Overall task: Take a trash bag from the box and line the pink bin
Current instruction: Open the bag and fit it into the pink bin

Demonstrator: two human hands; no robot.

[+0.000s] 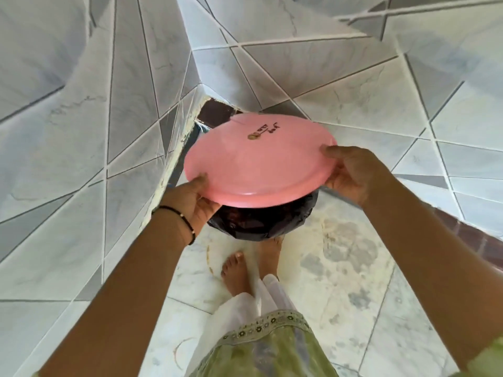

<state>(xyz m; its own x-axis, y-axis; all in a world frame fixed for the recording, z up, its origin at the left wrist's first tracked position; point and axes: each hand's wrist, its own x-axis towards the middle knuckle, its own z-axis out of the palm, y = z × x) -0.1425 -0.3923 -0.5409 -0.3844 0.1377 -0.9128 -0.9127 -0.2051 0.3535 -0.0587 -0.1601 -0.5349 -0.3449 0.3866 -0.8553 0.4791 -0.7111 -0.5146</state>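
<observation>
A round pink lid (255, 164) with dark writing near its middle hangs level in the middle of the view. My left hand (194, 204) grips its near-left rim, thumb on top and fingers under it. My right hand (351, 172) holds the right rim the same way. Right under the lid a black trash bag (261, 220) is folded over the rim of a bin. The lid hides the rest of the bin, and its pink body cannot be seen. No box of bags is in view.
Grey and white tiled walls (81, 159) close in on the left and behind, meeting at a corner beside the bin. A marbled floor (340, 268) spreads to the right. My bare feet (239, 270) stand just in front of the bin.
</observation>
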